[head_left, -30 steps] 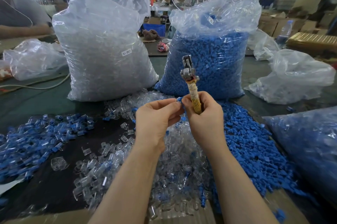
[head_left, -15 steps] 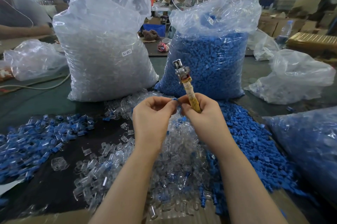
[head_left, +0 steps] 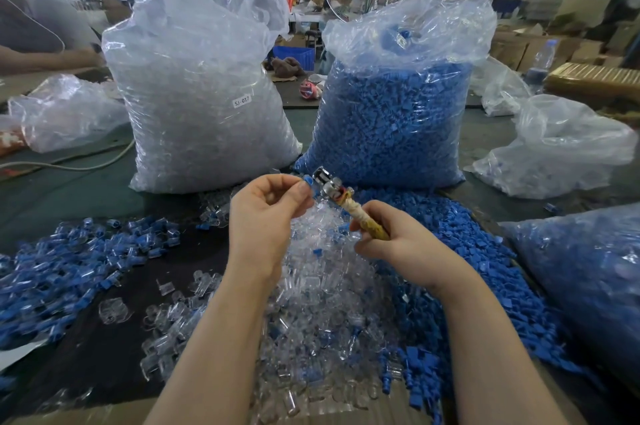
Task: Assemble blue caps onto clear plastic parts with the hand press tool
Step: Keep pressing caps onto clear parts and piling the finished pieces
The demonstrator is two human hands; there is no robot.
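Observation:
My right hand (head_left: 391, 241) grips the taped yellowish handle of the hand press tool (head_left: 341, 197), whose metal head leans up and to the left. My left hand (head_left: 266, 213) pinches a small part with a blue cap (head_left: 308, 182) right against the tool's metal head. Below my hands lies a heap of loose clear plastic parts (head_left: 318, 289). Loose blue caps (head_left: 460, 251) are piled to the right of it. Assembled blue-and-clear pieces (head_left: 69, 262) spread over the dark mat at the left.
A big bag of clear parts (head_left: 201, 95) and a big bag of blue caps (head_left: 394, 113) stand behind my hands. More plastic bags lie at the right (head_left: 554, 151) and far left (head_left: 65, 109). Another person's arm (head_left: 41, 57) shows at the left edge.
The tool has tipped from nearly upright to leaning left, its head lowered to my left hand's fingertips. My right hand has moved right and down; my left hand has risen slightly.

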